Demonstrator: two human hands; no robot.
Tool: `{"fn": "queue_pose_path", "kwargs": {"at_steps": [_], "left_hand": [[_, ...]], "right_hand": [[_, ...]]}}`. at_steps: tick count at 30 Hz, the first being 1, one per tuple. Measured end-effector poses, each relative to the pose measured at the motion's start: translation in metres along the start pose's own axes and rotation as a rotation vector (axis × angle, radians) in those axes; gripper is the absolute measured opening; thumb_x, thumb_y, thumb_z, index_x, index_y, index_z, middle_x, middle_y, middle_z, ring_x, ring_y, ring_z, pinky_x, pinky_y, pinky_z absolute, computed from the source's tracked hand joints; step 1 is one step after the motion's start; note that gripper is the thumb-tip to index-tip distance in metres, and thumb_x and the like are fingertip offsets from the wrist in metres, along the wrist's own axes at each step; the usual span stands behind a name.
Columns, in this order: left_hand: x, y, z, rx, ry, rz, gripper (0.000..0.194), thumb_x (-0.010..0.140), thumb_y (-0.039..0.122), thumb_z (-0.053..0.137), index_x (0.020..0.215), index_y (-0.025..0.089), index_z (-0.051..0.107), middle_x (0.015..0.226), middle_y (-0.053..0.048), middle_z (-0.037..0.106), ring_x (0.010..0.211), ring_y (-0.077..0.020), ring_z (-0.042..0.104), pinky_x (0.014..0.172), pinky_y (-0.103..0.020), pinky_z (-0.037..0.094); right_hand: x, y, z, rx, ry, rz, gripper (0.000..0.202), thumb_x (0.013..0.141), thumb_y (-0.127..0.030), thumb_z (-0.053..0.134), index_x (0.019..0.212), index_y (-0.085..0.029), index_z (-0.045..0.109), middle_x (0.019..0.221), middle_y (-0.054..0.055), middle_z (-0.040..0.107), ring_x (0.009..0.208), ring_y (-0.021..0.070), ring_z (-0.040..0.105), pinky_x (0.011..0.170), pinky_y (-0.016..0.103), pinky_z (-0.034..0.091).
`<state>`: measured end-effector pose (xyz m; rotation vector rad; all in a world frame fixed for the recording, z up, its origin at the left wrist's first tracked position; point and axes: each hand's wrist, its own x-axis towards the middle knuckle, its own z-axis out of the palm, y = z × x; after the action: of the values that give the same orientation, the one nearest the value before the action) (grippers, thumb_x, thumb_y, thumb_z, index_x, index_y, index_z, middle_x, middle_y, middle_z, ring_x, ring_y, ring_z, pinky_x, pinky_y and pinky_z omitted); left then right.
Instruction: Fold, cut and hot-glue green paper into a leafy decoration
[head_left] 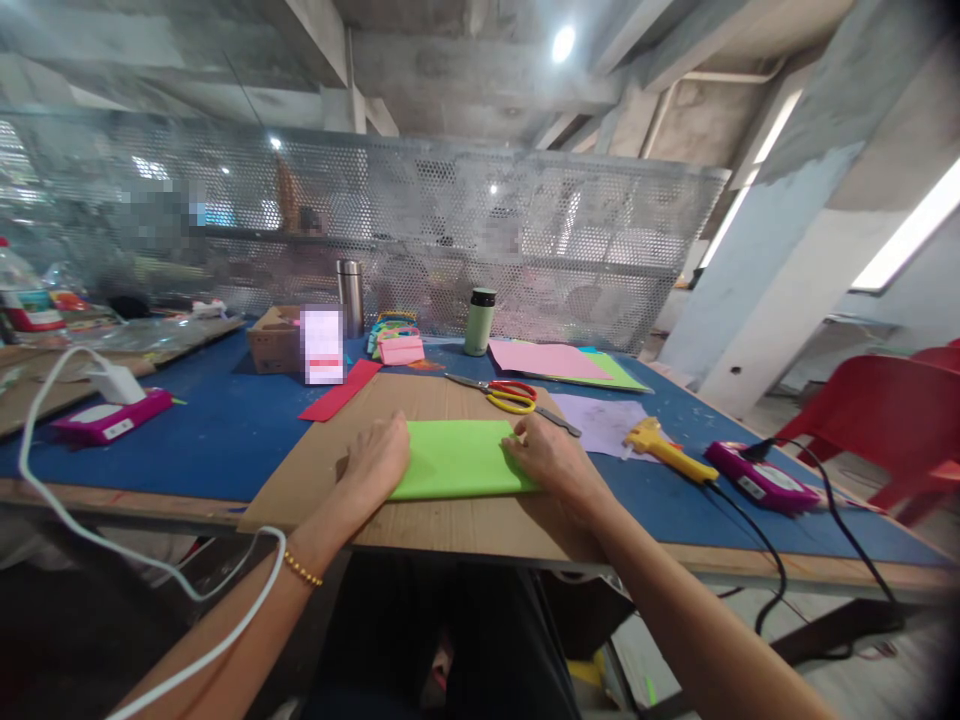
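A folded sheet of bright green paper (459, 458) lies on the brown cardboard (465, 525) in front of me. My left hand (377, 458) grips its left end, fingers curled at the edge. At the right end my right hand (551, 455) has its fingers closed on the paper. Just beyond the sheet lie scissors (513, 397) with red and yellow handles, and a grey blade or knife (559, 422) sits beside them. A strip of red paper (341, 391) rests at the cardboard's far left edge.
To the right are a yellow glue gun (671, 452), lilac paper (604, 420) and a purple power strip (761, 480). Farther back stand a green bottle (480, 325), a steel flask (350, 297), a small box (274, 342) and a phone (323, 345). A white cable (82, 530) crosses my left arm.
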<state>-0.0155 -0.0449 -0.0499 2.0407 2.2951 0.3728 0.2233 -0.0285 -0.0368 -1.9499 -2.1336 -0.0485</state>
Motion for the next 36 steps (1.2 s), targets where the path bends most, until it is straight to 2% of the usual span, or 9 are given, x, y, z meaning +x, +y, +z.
{"fn": "queue_pose_path", "kwargs": {"at_steps": [9,19,29,36], "left_hand": [[0.0008,0.0015,-0.0016,-0.004,-0.005,-0.01,0.042,0.099,0.025,0.039,0.135,0.015,0.057,0.114,-0.024,0.072,0.101,-0.036,0.072,0.079,-0.044,0.054],[-0.0019,0.0031,-0.005,-0.016,-0.004,-0.015,0.035,0.098,0.026,0.042,0.125,0.015,0.062,0.114,-0.023,0.072,0.103,-0.0365,0.071,0.081,-0.045,0.054],[-0.004,0.0061,-0.0047,0.053,0.011,-0.051,0.038,0.098,0.029,0.043,0.129,0.014,0.059,0.109,-0.024,0.073,0.104,-0.0336,0.072,0.086,-0.044,0.053],[-0.0052,0.001,-0.0008,0.09,0.048,-0.026,0.036,0.1,0.029,0.04,0.118,0.01,0.064,0.103,-0.024,0.074,0.103,-0.0356,0.071,0.081,-0.045,0.053]], "right_hand": [[-0.0007,-0.0023,-0.0006,-0.018,-0.003,0.008,0.022,0.095,-0.029,0.056,0.11,-0.015,0.062,0.102,0.012,0.074,0.095,0.0286,0.069,0.065,0.03,0.036],[0.0024,0.0002,0.0044,-0.023,-0.008,0.015,0.021,0.095,-0.029,0.055,0.109,-0.015,0.062,0.104,0.012,0.074,0.094,0.0271,0.068,0.064,0.03,0.033],[0.0012,-0.0008,0.0034,-0.043,-0.01,-0.002,0.023,0.095,-0.028,0.053,0.11,-0.014,0.064,0.106,0.014,0.074,0.095,0.0272,0.068,0.067,0.03,0.037],[0.0036,-0.001,0.0036,-0.061,-0.025,-0.008,0.024,0.096,-0.029,0.053,0.109,-0.014,0.065,0.105,0.016,0.074,0.093,0.0287,0.07,0.068,0.031,0.04]]}}
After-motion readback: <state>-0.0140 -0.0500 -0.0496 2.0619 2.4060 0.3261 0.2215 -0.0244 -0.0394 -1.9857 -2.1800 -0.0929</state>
